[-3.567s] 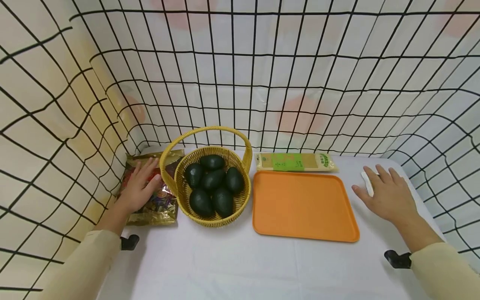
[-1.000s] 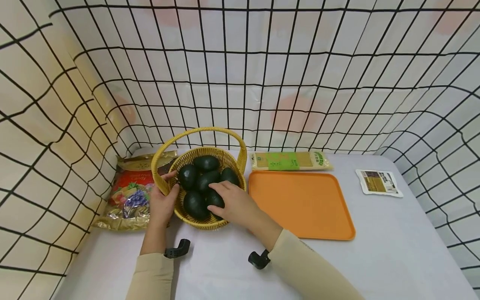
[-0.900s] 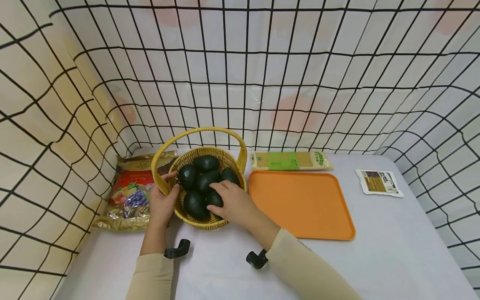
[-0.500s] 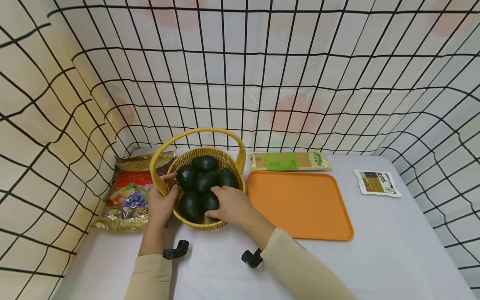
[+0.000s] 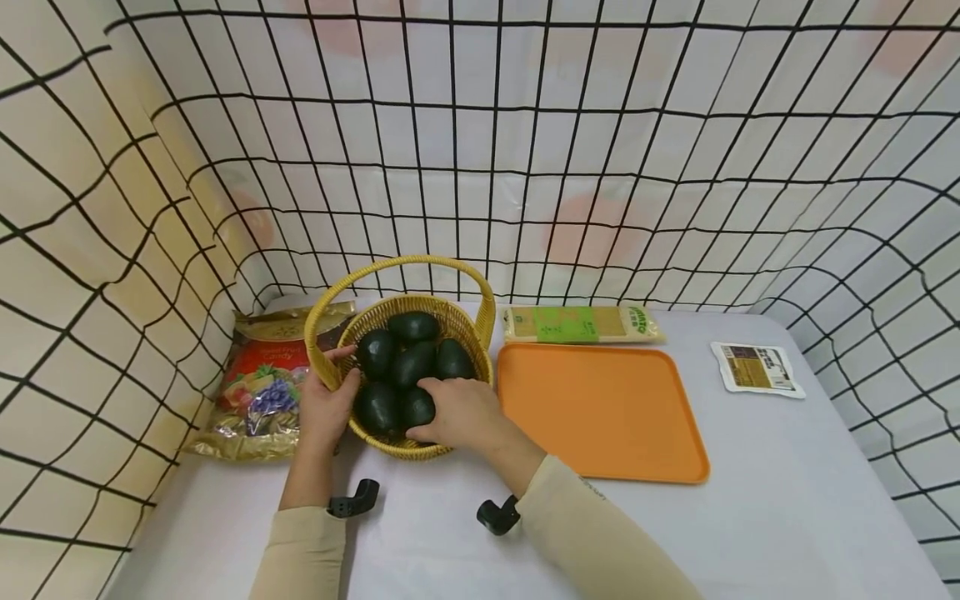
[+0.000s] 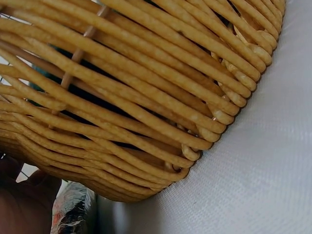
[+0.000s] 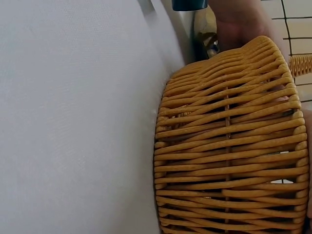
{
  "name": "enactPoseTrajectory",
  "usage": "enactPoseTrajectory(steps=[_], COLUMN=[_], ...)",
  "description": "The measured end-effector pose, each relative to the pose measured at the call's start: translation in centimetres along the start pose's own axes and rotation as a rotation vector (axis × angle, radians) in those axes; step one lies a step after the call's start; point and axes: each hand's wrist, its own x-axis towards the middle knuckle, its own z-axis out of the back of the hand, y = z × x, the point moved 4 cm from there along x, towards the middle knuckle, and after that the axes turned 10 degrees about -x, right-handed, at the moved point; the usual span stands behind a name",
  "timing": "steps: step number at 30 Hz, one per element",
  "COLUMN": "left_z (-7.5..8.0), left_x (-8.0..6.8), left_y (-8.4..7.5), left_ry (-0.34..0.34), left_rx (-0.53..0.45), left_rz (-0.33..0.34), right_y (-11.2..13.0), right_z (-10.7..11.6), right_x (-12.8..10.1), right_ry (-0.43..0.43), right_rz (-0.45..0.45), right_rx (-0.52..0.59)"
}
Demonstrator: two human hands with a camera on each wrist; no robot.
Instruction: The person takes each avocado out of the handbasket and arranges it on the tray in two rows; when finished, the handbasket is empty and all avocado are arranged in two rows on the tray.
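A yellow woven basket (image 5: pixel 411 451) with a tall arched handle holds several dark green avocados (image 5: pixel 415 363). My left hand (image 5: pixel 324 410) grips the basket's left rim beside the handle's foot; the left wrist view shows part of that hand (image 6: pixel 27 207) against the weave. Over the front right rim reaches my right hand (image 5: pixel 467 417), thumb and fingers around one avocado (image 5: pixel 417 407) lying low in the basket. In the right wrist view the basket wall (image 7: pixel 229 146) hides most of this hand, and the left hand (image 7: pixel 239 22) appears behind.
A candy bag (image 5: pixel 262 392) lies left of the basket. On its right is an orange tray (image 5: pixel 600 412), with a green-labelled noodle packet (image 5: pixel 581 324) behind. A small white-edged pouch (image 5: pixel 757 369) lies far right. Black wire mesh (image 5: pixel 491 167) encloses the back and sides.
Both hands, earlier spread over the candy bag and the pouch, have come to the basket. Over the last second my right hand and its avocado shifted slightly left; the left hand stayed put.
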Motion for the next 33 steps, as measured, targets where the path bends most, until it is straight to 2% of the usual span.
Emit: enactPoseTrajectory(steps=[6,11,20,26,33], left_z=[0.4,0.3,0.1,-0.1,0.1], left_x=[0.0,0.0,-0.1,-0.1,0.0], left_y=[-0.4,-0.5,-0.5,-0.4,0.0], left_ry=[-0.012,0.003,0.009,0.007,0.011], left_rx=[0.023,0.002,-0.021,-0.025,-0.029], left_rz=[-0.003,-0.020,-0.004,0.001,0.009], right_y=[0.1,-0.1,-0.5,-1.3,-3.9], right_z=[0.0,0.1,0.1,0.9,2.3], right_x=[-0.1,-0.4,-1.1,-2.4,-5.0], right_ry=[-0.065,-0.117,-0.186,-0.247,-0.337], right_rz=[-0.003,-0.042,-0.040,-0.054,-0.137], right_rx=[0.062,0.126,0.242,0.411,0.611])
